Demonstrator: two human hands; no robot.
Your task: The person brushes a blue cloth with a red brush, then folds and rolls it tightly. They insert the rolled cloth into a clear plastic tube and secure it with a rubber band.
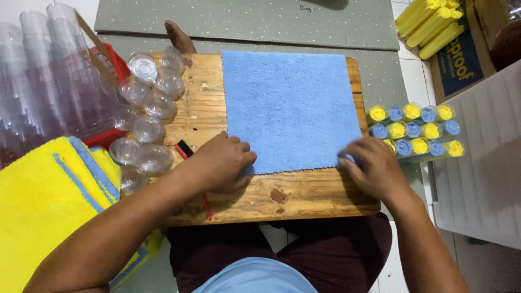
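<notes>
About ten clear lids cluster left on the wooden board; one blue cloth lies flat at its centre. Left hand and right hand — fingers curled — pinch the cloth's near corners.

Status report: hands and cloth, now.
Left hand and right hand pinch near corners of blue cloth. Cloth flat on wooden board. Clear cups off left edge.
</notes>
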